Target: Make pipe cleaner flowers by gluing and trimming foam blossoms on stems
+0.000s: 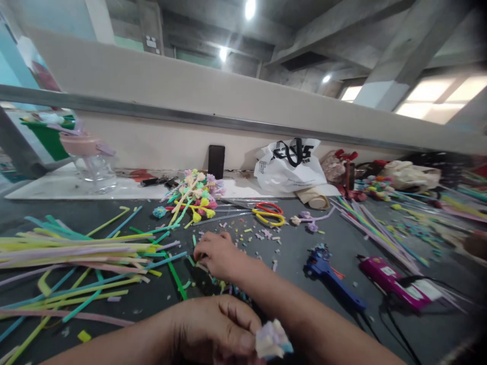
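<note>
My left hand [213,332] is low in front of me, its fingers pinched on a small pastel foam flower [273,340] in white, lilac and blue. My right hand [216,254] reaches across to the middle of the dark table [297,299]. Its fingertips press down among small cut straw bits [262,234] beside a green straw [175,278]. Whether those fingers hold a piece is hidden. A heap of long pastel straws [76,251] lies just left of that hand.
A bunch of finished straw flowers [196,196] lies behind the hand, with red-and-yellow scissors [269,213] to its right. A blue glue gun [330,276] and a pink one [391,281] with black cords lie at right. More straws [373,230], a white bag [289,165] and a phone [216,161] stand farther back.
</note>
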The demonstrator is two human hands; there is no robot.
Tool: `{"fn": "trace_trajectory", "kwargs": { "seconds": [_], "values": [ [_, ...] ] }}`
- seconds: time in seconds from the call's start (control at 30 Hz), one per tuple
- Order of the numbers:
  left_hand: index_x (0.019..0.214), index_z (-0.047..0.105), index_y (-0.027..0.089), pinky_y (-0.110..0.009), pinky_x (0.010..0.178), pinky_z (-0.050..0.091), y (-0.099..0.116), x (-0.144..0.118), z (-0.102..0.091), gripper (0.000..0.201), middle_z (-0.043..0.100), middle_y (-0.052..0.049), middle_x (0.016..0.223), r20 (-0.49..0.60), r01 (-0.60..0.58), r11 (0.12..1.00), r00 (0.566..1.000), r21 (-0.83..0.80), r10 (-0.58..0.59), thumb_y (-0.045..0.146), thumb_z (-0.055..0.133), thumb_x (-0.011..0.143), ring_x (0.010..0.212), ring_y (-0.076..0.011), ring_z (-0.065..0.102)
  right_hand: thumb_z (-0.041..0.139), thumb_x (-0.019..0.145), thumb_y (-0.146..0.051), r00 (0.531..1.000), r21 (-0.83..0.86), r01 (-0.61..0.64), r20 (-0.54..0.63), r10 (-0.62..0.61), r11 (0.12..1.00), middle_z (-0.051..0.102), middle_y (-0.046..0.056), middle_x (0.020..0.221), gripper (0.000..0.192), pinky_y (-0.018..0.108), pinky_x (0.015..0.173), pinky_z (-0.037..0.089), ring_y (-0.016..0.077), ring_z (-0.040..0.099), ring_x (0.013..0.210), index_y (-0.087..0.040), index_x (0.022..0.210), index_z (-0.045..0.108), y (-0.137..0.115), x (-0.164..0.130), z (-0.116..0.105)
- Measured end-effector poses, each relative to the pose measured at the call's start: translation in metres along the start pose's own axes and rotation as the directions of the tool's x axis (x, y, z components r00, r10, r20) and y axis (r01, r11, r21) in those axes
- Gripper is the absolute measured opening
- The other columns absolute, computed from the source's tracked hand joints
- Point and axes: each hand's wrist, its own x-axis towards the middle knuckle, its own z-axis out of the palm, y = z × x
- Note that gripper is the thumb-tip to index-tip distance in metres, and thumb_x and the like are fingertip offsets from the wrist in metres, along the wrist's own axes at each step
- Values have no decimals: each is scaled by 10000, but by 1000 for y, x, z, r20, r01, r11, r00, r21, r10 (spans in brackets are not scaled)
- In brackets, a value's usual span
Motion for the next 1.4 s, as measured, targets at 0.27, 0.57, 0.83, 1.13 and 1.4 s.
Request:
{"fn": "trace_trajectory", "kwargs": {
  "seconds": [0.27, 0.57, 0.83, 1.13, 1.4],
  "values": [
    [743, 599, 101, -166, 342, 172, -4, 10, -5, 279, 609, -57, 568, -28, -177, 984, 984, -38, 176, 379, 595, 750, 328, -26, 354, 533, 738, -79, 971, 174, -189, -116, 211, 966, 573, -30, 689, 119, 249, 685, 346, 113, 496, 668, -184, 735, 588, 12, -30, -19],
    [835, 581, 111, -145, 327, 186, -6, 17, -7, 363, 559, -18, 510, -144, -210, 978, 967, 6, 208, 414, 385, 872, 300, -15, 320, 495, 728, -131, 832, 569, -331, -201, 517, 753, 597, -16, 642, 128, 231, 569, 442, 108, 554, 560, -167, 822, 572, 38, -84, -44],
    [822, 572, 135, -146, 304, 136, -3, 22, -9, 293, 521, 20, 451, -266, -202, 979, 944, -5, 194, 381, 416, 861, 283, -12, 270, 657, 672, -243, 799, 848, -153, -196, 569, 507, 565, -28, 538, 137, 222, 512, 399, 92, 503, 483, -155, 645, 556, 31, -102, -72],
    [838, 567, 151, -162, 315, 100, -3, 21, -11, 269, 510, 39, 472, -328, -185, 982, 930, -30, 165, 394, 449, 844, 307, -14, 235, 623, 763, -196, 942, 385, -114, -251, 222, 916, 588, 3, 667, 103, 266, 663, 388, 133, 534, 670, -167, 665, 639, 26, -109, -80],
    [827, 559, 155, -167, 316, 83, -3, 21, -9, 282, 508, 42, 462, -342, -154, 988, 930, -25, 136, 417, 453, 835, 306, -15, 213, 638, 775, -149, 955, 72, 36, -295, -13, 997, 639, -41, 671, 114, 365, 923, 257, 100, 580, 686, -185, 677, 594, 17, -106, -73]
  ]
}}
